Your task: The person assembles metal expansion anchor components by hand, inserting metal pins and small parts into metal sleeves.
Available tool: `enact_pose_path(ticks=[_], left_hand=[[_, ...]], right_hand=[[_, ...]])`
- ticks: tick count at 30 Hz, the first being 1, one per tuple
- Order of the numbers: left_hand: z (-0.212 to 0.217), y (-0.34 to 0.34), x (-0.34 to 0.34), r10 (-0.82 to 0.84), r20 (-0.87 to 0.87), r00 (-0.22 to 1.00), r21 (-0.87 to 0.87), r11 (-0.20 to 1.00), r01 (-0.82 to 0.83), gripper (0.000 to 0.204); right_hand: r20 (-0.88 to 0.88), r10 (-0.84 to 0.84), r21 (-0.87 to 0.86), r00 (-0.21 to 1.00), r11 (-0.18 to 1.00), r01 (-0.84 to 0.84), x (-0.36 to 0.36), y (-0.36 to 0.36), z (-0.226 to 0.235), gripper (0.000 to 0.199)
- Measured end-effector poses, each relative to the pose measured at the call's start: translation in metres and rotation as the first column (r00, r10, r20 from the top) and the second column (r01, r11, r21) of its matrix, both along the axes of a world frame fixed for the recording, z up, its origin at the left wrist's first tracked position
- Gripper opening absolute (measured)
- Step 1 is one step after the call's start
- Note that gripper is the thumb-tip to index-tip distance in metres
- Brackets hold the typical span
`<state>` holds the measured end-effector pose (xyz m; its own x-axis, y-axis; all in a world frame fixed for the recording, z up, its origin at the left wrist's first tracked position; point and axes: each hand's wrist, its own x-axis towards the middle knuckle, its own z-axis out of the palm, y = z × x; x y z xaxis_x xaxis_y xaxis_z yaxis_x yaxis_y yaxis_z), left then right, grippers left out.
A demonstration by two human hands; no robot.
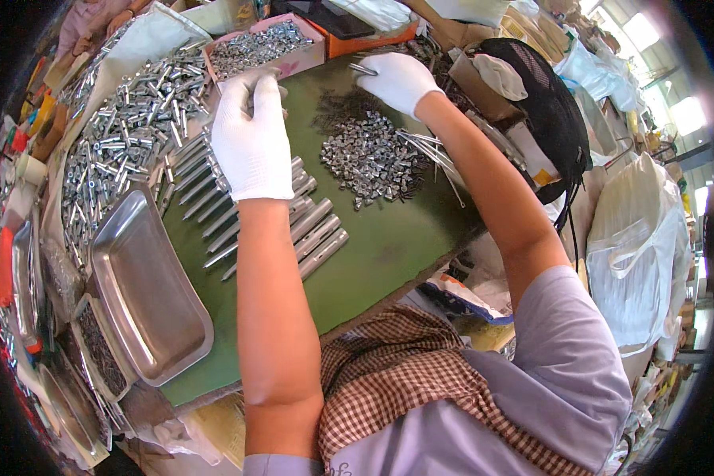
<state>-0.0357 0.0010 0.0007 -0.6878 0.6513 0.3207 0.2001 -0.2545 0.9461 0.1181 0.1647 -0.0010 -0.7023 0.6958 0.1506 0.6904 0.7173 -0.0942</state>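
Note:
My left hand (252, 147), in a white glove, hovers over the left end of a row of metal tubes (319, 226) with pointed thin ends. Its fingers are curled inward, and what they hold, if anything, is hidden. At the far side of the green work surface (389, 238), my right hand (401, 82), also gloved, pinches a short metal pin (363, 70). Between the hands lie a heap of small silver metal pieces (369, 159) and a dark patch of fine pins (337, 109). Several thin metal rods (444, 155) lie beside the heap, near my right forearm.
A big pile of short metal tubes (123, 151) fills the left side. A pink box (319, 49) of small metal parts stands behind. A steel tray (147, 293) sits front left. A black mesh bag (559, 111) and white plastic bags (639, 246) are at right. Another person's hand (120, 20) shows far left.

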Motion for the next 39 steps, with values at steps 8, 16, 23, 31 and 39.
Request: enact_pose_path(ticks=[8,16,23,31,39], left_hand=[[-0.001,0.0,-0.001,-0.011,-0.018,1.0,0.007,1.0,0.011,0.02],[-0.003,0.0,-0.003,0.029,-0.098,0.995,0.033,0.999,-0.026,0.016],[0.002,-0.002,0.0,-0.021,-0.018,1.0,-0.094,0.995,0.019,0.021],[-0.015,0.004,0.004,-0.17,-0.429,0.887,-0.293,0.955,0.042,0.024],[0.002,0.0,0.015,-0.274,-0.404,0.873,-0.159,0.96,0.229,0.021]], right_hand=[[0.185,-0.105,-0.095,0.977,0.988,0.124,-0.063,0.003,0.007,0.054],[0.231,-0.014,-0.147,0.973,0.988,0.05,-0.052,0.006,0.012,0.053],[0.147,0.079,-0.155,0.986,0.986,-0.056,-0.029,-0.005,0.011,0.045],[-0.381,-0.365,-0.852,0.849,0.494,-0.171,0.008,-0.027,0.021,0.017],[-0.623,-0.36,-0.765,0.694,0.466,-0.445,0.014,-0.068,0.032,0.022]])
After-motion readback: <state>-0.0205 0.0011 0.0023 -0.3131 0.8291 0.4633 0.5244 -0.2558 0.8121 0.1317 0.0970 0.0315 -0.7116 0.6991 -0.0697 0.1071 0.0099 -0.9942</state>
